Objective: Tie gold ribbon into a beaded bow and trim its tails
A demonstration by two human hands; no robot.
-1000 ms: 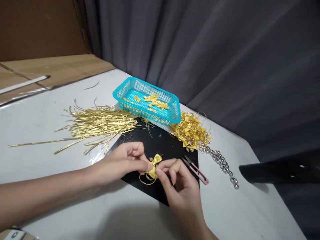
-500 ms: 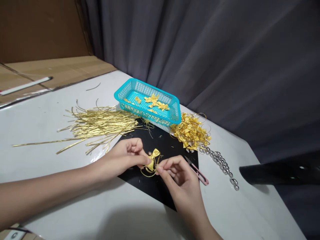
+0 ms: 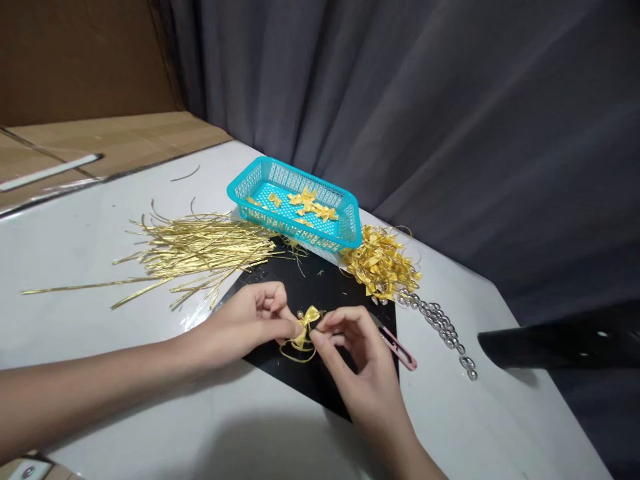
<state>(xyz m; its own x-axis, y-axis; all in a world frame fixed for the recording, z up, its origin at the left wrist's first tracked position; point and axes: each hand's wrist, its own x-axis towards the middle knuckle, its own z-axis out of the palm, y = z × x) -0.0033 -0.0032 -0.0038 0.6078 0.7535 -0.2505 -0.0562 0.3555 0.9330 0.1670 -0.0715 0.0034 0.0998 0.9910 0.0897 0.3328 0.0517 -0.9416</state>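
Note:
Between thumb and fingers, my left hand pinches a small yellow ribbon bow above the black mat. A thin gold cord hangs from the bow in a loop. A small silvery bead seems to sit at the bow's left side, partly covered by my fingers. To the right of the bow, my right hand is closed in a pinch on the gold cord. Beside my right hand lies a pair of pink-handled thread snips, its blade end partly hidden behind the hand.
A blue plastic basket with several loose yellow bows stands at the back. Left of it spreads a bundle of gold cords. A heap of corded yellow bows and a trail of silver beads lie right, near a black object.
The bow and its cord loop have dropped slightly and turned a little. My right fingers have shifted up and left, nearer the bow; both hands keep their pinch.

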